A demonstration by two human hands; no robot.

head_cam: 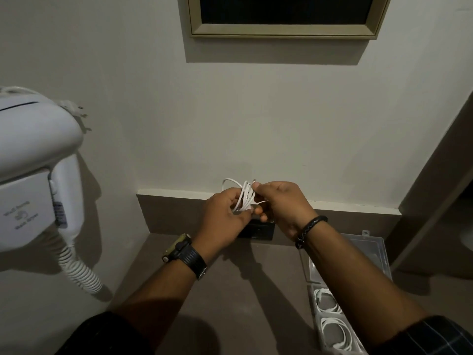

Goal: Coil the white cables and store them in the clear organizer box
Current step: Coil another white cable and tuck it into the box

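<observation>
The white cable [244,196] is held above the desk [230,278], bunched in loose loops. It looks light, soft and springy, so best pinched across all loops. Left hand [225,219] clasps the bundle; right hand [279,203] pinches its top. The clear organizer box [378,254], at the right, holds two coils.

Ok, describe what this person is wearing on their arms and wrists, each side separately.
The left wrist carries a wristwatch with a black ribbed strap and an olive-green case. The right wrist has a black braided bracelet. Both forearms are bare, with dark sleeves pushed up near the elbows; the right sleeve shows a thin light check pattern, the left sleeve looks plain dark.
</observation>
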